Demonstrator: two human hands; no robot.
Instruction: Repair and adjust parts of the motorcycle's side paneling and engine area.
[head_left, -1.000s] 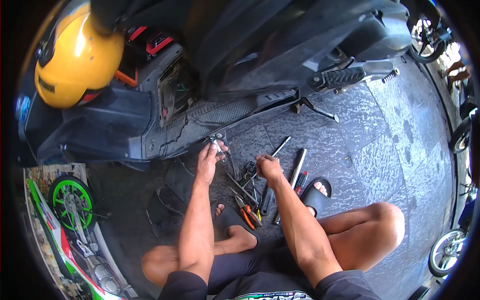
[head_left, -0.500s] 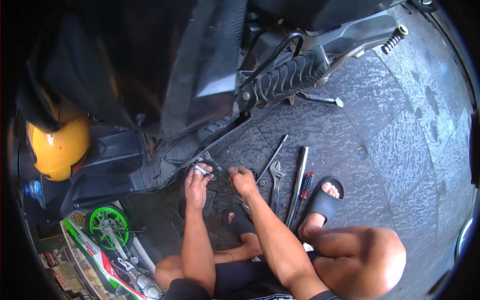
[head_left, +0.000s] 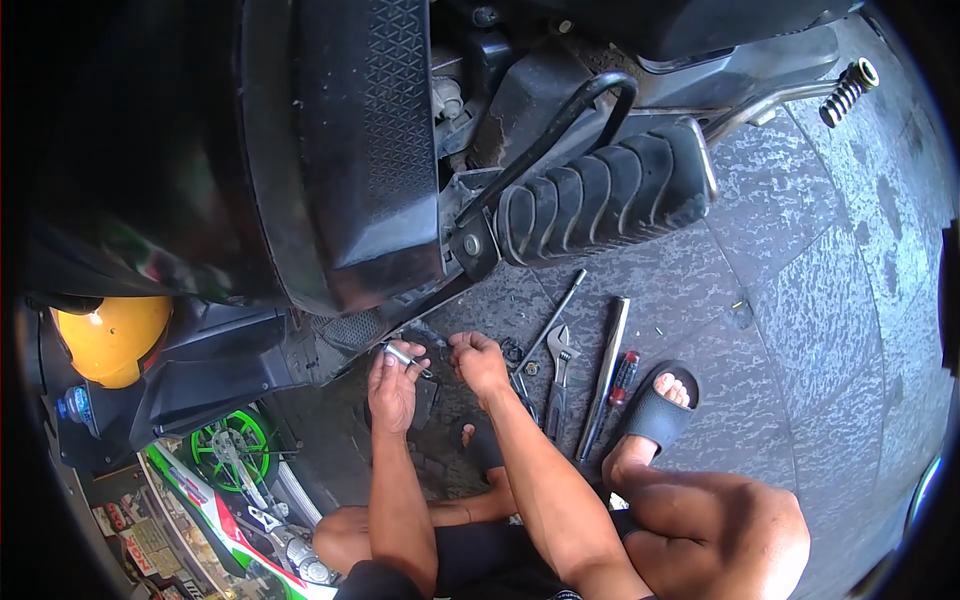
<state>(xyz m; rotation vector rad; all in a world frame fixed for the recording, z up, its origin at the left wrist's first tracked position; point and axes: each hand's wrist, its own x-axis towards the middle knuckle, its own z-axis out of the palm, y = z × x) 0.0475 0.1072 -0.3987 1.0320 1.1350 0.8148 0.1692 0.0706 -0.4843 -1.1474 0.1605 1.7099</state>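
My left hand (head_left: 391,397) is closed on a small silver metal cylinder (head_left: 399,354), held between thumb and fingers, with a thin dark piece showing at its lower end. Just to the right, my right hand (head_left: 481,366) is closed in a pinch; what its fingers hold, if anything, is hidden. The two hands are apart, low beside the scooter's footboard (head_left: 345,332). Right of my right hand, an adjustable wrench (head_left: 559,372), a thin metal rod (head_left: 555,322), a long metal bar (head_left: 605,378) and a red-and-black screwdriver (head_left: 624,376) lie on the floor.
The black scooter's body (head_left: 340,180) and its rubber footrest (head_left: 605,195) fill the space ahead. A yellow helmet (head_left: 112,338) and a water bottle (head_left: 74,405) sit at the left. Behind them is a motorcycle with a green wheel (head_left: 232,450). My sandalled foot (head_left: 655,412) rests on the tiled floor (head_left: 800,330).
The view has shifted, so the scooter's body and footrest look larger and nearer. My left hand has turned the silver cylinder slightly, showing more of it. My right fingertips sit slightly closer to it.
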